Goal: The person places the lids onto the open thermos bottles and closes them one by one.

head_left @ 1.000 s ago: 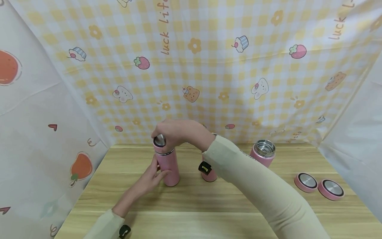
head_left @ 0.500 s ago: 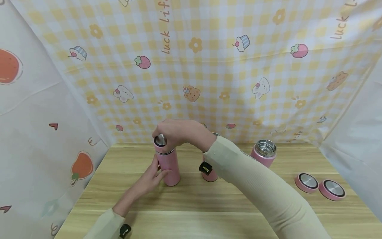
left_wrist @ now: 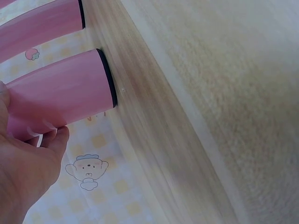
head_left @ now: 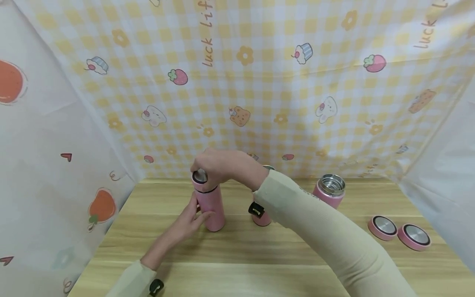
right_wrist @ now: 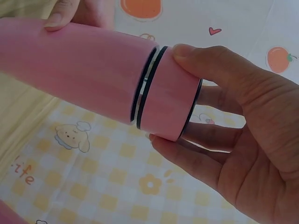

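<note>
A pink thermos bottle (head_left: 212,206) stands upright on the table at the left. My left hand (head_left: 191,220) grips its body, with the thumb across the front. From above, my right hand (head_left: 217,165) holds the pink lid (head_left: 199,176) at the bottle's mouth, thumb and fingers round its side. In the right wrist view a thin silver strip shows between the black-edged lid (right_wrist: 170,95) and the bottle body (right_wrist: 93,70). The left wrist view shows the bottle's black base edge (left_wrist: 107,77) on the wood.
A second pink bottle (head_left: 262,218) stands in the middle, mostly hidden behind my right forearm. To the right is an uncapped pink bottle (head_left: 329,193) with a steel mouth. Two pink lids (head_left: 384,227) lie side by side at the table's right. A patterned cloth (head_left: 278,90) hangs behind.
The silver band under the lid looks thinner than before. Both hands stay in nearly the same place, and the whole view shifts only slightly.
</note>
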Tool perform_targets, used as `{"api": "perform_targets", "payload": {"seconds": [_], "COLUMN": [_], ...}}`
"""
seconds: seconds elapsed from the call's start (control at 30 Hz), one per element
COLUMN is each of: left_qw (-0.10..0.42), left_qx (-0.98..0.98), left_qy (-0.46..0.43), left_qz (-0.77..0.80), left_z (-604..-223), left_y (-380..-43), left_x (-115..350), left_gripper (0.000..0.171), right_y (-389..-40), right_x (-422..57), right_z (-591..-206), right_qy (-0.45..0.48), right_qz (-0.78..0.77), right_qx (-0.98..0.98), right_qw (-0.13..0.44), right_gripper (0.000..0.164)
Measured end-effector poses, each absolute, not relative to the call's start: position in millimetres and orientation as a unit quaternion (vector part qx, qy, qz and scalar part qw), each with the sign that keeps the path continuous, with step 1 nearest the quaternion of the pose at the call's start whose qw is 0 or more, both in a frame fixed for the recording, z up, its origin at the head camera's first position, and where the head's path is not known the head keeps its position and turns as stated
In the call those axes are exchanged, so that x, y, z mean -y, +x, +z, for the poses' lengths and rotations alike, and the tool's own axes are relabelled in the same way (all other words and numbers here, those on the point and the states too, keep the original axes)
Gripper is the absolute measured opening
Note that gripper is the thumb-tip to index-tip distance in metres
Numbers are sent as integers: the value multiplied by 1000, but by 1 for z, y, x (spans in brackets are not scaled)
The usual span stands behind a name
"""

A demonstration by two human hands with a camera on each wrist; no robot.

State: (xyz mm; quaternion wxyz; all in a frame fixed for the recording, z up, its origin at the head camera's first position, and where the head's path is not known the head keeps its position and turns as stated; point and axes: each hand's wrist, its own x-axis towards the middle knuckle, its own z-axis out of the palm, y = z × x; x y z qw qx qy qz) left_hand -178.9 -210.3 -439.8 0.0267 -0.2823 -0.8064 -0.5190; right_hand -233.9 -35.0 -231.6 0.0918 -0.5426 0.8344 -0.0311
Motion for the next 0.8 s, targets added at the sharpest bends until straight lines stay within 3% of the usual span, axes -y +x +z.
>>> {"api": "perform_targets", "payload": {"seconds": [0.47, 0.67, 0.8], "left_qw": [23, 26, 26], "left_qx": [803, 806, 807], "left_qy": [-283, -284, -283], "left_qz": [-525, -519, -517], "left_z": [-439, -438, -437], "left_y": [-178, -177, -177], "left_x": [210, 210, 210], "left_gripper": [68, 69, 70], "right_y": [-229, -226, -220], "right_x": [33, 34, 34], "right_z": [-235, -238, -239], "right_qy": [-530, -514, -490], "right_qz": [-42, -36, -38], "right_qx": [-843, -856, -870], "right_qw": [78, 52, 36], "right_gripper": [16, 23, 17]}}
